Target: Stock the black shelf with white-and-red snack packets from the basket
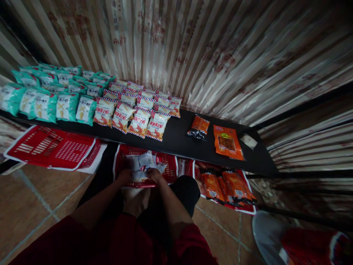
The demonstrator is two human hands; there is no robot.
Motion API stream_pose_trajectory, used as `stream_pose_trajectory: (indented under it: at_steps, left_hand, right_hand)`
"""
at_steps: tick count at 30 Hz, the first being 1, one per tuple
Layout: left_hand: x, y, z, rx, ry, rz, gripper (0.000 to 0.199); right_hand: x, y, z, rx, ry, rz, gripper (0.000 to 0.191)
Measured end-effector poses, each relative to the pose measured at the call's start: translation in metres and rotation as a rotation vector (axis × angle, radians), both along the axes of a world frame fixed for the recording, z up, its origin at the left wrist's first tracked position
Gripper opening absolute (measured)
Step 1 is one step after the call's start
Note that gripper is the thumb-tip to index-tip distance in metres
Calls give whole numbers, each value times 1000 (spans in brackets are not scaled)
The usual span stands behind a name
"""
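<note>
In the head view, a red basket [173, 162] below the front edge of the black shelf holds several small whitish packets [146, 159]. My left hand [125, 177] is at the basket's left side, its fingers closed at the edge of the packets. From the right, my right hand [154, 174] pinches at the same packets. Dim light and the small size blur the packets' print. Above, on the shelf, stand rows of white shrimp snack bags [157, 126] with striped edges.
Teal snack bags [45, 106] fill the left of the black shelf [176, 136]. An orange bag [228, 141], a smaller orange packet [199, 126] and a white packet [249, 141] lie rightward. Red baskets [52, 147] flank my knees; the right one holds orange bags [237, 184]. Curtains [165, 48] hang behind.
</note>
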State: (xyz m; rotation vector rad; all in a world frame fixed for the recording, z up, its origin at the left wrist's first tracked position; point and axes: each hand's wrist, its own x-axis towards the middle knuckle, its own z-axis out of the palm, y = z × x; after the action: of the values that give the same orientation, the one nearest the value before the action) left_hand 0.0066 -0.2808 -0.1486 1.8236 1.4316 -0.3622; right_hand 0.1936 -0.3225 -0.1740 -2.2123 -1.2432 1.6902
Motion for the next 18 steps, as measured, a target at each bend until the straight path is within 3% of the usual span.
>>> stream_pose_trajectory:
  at_steps: [6, 18]
  left_hand:
    - [1, -4, 8, 3, -24, 7, 20]
    - [2, -12, 6, -5, -111, 15, 21]
  right_hand:
    - [5, -5, 15, 35, 10, -111, 24]
    - [17, -14, 44, 98, 28, -201, 41]
